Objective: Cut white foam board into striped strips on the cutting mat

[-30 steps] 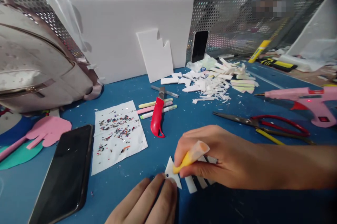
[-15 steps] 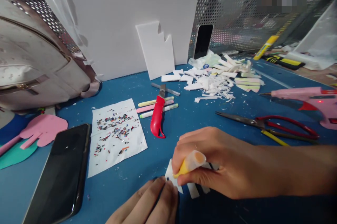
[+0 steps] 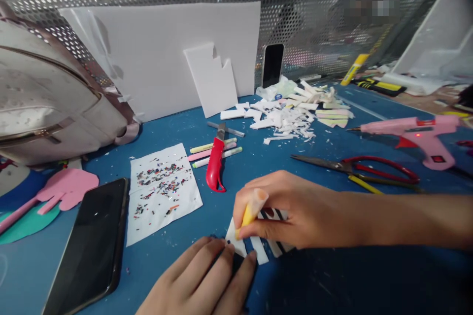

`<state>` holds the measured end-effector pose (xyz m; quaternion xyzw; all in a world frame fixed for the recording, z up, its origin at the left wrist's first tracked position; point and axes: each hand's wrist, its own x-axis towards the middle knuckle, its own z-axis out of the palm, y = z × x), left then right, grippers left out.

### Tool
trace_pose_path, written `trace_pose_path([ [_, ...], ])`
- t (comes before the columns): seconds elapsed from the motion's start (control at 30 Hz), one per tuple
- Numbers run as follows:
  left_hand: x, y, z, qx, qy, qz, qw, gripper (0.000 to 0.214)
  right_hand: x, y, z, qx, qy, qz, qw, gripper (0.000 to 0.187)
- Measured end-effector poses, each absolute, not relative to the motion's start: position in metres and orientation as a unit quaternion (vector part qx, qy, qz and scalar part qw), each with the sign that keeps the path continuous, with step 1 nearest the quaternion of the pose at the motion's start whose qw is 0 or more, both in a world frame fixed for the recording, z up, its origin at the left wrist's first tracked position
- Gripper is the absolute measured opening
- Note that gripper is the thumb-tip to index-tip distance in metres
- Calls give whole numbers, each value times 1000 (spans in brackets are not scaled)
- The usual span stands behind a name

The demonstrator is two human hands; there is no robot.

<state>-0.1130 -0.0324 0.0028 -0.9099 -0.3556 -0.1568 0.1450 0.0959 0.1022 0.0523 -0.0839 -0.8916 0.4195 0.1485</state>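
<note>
My right hand [image 3: 284, 211] is closed around a thick yellow stick with a translucent end [image 3: 254, 206], held tilted with its lower tip at a white cut piece [image 3: 234, 237]. What sort of tool it is, I cannot make out. My left hand [image 3: 207, 275] lies on the blue table with fingers stretched out, fingertips at the near edge of that white piece. Just right of them is a white strip [image 3: 259, 251], and further strips with dark gaps between them lie partly hidden beneath my right hand.
A red-handled knife [image 3: 216, 167] rests across several pens. Left are a paper sheet with tiny coloured bits [image 3: 162, 192] and a black phone [image 3: 88, 241]. White scraps [image 3: 288, 113] are heaped behind. At right lie red-handled pliers [image 3: 347, 166] and a pink glue gun [image 3: 414, 132].
The view has shifted, so the right-hand things sit further left. My left hand's fingers have spread a little, and one fingertip now reaches the neighbouring white strip. My right hand still grips the stick.
</note>
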Motion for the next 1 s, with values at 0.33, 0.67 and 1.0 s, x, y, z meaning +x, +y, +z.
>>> trace_pose_path([
  [0.33, -113, -29, 2, -917, -342, -133, 155, 46, 113, 104, 68, -125, -897, 368, 209, 17],
  [0.67, -112, -28, 1, -916, -349, -112, 161, 52, 115, 104, 52, -54, -902, 381, 194, 11],
  [1.0, -112, -27, 0, -913, -356, -123, 154, 40, 105, 104, 58, -37, -925, 348, 148, 12],
])
